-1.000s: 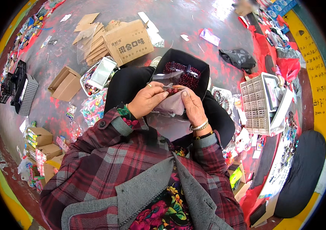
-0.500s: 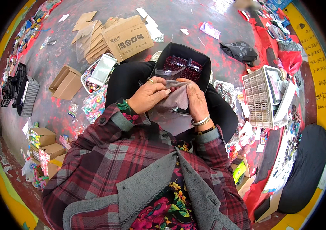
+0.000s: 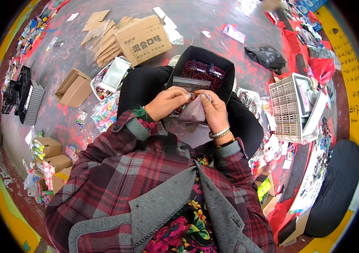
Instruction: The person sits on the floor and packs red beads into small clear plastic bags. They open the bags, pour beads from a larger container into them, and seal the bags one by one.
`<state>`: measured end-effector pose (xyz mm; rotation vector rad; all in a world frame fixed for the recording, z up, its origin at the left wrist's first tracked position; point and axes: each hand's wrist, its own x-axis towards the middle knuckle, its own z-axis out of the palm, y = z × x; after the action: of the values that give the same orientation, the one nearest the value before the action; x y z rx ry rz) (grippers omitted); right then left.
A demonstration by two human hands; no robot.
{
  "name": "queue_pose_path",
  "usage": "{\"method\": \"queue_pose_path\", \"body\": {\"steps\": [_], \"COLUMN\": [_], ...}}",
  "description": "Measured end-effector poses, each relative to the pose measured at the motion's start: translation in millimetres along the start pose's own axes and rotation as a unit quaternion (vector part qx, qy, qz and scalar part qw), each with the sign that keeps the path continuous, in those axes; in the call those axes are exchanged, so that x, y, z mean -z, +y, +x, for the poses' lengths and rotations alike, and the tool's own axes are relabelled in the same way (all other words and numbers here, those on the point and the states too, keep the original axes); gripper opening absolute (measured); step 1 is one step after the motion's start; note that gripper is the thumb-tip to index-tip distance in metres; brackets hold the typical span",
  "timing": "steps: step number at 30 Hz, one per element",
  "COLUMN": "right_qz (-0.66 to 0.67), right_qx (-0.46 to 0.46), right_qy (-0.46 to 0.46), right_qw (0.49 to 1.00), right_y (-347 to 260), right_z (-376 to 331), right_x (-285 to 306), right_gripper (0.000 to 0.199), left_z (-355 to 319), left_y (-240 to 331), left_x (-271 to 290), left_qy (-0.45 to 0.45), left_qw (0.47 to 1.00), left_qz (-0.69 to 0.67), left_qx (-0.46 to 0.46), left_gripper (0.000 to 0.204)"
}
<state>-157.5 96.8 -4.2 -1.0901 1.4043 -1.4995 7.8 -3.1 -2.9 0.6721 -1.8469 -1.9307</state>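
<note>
A small greyish-mauve cloth pouch [image 3: 193, 112] hangs between my hands, its mouth bunched up at the top. My left hand [image 3: 166, 104] pinches the left side of that mouth, thumb and fingers pressed together. Opposite it, my right hand [image 3: 215, 113] grips the upper right edge between thumb and fingers. What lies inside the pouch is mostly hidden. Just beyond my hands, a black open box [image 3: 202, 55] stands between my legs. It holds dark red beads [image 3: 213, 83], with clear plastic bags [image 3: 188, 84] lying over them.
Flattened cardboard and a brown carton [image 3: 142, 40] lie ahead to the left. White trays [image 3: 116, 75] of small goods stand beside my left leg. To my right are a cream plastic crate [image 3: 287, 105] and a dark bag [image 3: 265, 58]. Small cartons [image 3: 49, 148] sit at near left.
The pouch's mouth, open with red beads showing before, is now drawn together. My left hand has moved slightly right, toward my right hand.
</note>
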Motion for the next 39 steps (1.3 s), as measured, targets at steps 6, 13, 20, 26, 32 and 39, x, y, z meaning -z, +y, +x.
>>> {"method": "queue_pose_path", "body": {"steps": [6,13,20,26,32,39], "right_qz": [0.056,-0.071,-0.093,-0.214,-0.137,-0.234], "right_qx": [-0.011,0.056,0.097,0.205,0.078,0.198], "right_qy": [0.015,-0.073,-0.103,-0.052,0.010,0.001], "right_qw": [0.998,0.993,0.986,0.954,0.987,0.952], "right_y": [-0.4,-15.8,-21.8,-11.7,-13.1,-23.7], "right_z": [1.1,7.6,7.5,4.7,2.9,6.5], "right_x": [1.2,14.6,12.5,-5.3,1.2,4.3], "right_gripper": [0.025,0.033,0.031,0.021,0.017,0.020], "left_z": [-1.1,-3.4,-6.5,-4.4,-7.1,-4.0], "left_y": [-5.6,15.3,25.1,14.8,15.6,16.7], "left_x": [-2.6,3.0,0.2,-5.9,1.2,-0.7], "left_qy": [-0.014,0.018,0.063,0.083,0.033,0.083], "left_qw": [0.992,0.997,0.948,0.944,0.991,0.953], "left_qz": [-0.112,0.071,0.267,0.255,0.097,0.222], "left_qx": [0.054,-0.032,-0.161,-0.192,-0.080,-0.187], "left_gripper": [0.025,0.017,0.013,0.016,0.015,0.017]}}
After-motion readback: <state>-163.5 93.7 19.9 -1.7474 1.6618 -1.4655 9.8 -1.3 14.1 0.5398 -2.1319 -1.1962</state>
